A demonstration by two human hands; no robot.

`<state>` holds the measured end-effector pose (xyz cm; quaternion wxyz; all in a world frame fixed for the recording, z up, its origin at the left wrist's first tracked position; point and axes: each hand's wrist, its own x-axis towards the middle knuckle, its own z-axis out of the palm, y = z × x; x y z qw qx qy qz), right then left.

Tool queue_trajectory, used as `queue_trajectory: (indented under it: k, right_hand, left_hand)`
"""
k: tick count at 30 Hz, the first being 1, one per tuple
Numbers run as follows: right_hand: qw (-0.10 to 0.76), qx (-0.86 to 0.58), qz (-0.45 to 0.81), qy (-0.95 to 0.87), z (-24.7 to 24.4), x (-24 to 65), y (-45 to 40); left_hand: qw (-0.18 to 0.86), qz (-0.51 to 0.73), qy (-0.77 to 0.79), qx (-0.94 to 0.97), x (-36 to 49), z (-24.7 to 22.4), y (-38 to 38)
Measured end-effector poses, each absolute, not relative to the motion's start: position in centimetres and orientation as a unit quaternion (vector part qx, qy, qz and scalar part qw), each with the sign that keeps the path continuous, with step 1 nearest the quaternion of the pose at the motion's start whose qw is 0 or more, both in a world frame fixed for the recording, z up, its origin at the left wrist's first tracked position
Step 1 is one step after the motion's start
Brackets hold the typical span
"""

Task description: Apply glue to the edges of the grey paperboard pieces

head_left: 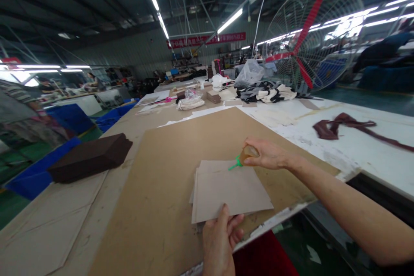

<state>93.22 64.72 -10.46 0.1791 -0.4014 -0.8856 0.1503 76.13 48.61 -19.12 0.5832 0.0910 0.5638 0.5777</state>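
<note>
Several light grey-beige sheets (pixel 229 189) lie in a loose stack on a brown board (pixel 155 181). My left hand (pixel 221 237) grips the near edge of the sheets, thumb on top and fingers underneath. In my right hand (pixel 263 154) is a small amber bottle (pixel 249 154) with a green nozzle (pixel 236 163). The bottle is tilted, its tip pointing down and left over the far part of the top sheet. Whether the tip touches the sheet I cannot tell.
A dark brown stack (pixel 90 155) stands at the left near blue bins (pixel 24 179). Plastic bags (pixel 249 73) and fabric pieces (pixel 268 92) lie farther back. A large fan (pixel 310 39) stands behind; a maroon strip (pixel 343 125) lies right.
</note>
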Motion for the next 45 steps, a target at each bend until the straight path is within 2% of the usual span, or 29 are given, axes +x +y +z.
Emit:
queue_trajectory:
  k: [4,13,19,28,34,37,41,45]
  right_hand:
    - [0.180,-0.383,0.161,-0.892,-10.3,92.0,64.8]
    - [0.164,-0.447,0.129,-0.870,-10.3,99.1,64.8]
    - [0.178,-0.442,0.109,-0.872,-11.1,100.1,64.2]
    - [0.110,-0.418,0.252,-0.866,-9.2,101.9,60.2]
    - [0.176,-0.428,0.156,-0.873,-11.2,101.3,62.2]
    - [0.177,-0.417,0.136,-0.881,-11.4,101.5,61.6]
    - [0.139,-0.413,0.182,-0.882,-11.0,102.8,58.6]
    - [0.146,-0.418,0.223,-0.869,-11.7,103.8,57.2]
  left_hand:
    - [0.575,0.585,0.562,0.108,76.2,-19.2,48.5]
    - [0.578,0.583,0.561,0.103,76.3,-18.7,48.4]
    - [0.573,0.581,0.569,0.101,76.4,-18.4,48.4]
    - [0.580,0.579,0.565,0.100,76.1,-19.1,48.6]
    - [0.571,0.580,0.573,0.096,76.2,-18.9,48.6]
    - [0.569,0.581,0.575,0.095,76.3,-18.8,48.7]
    - [0.576,0.574,0.573,0.105,76.3,-18.7,48.6]
    - [0.577,0.576,0.568,0.109,76.2,-18.8,48.5]
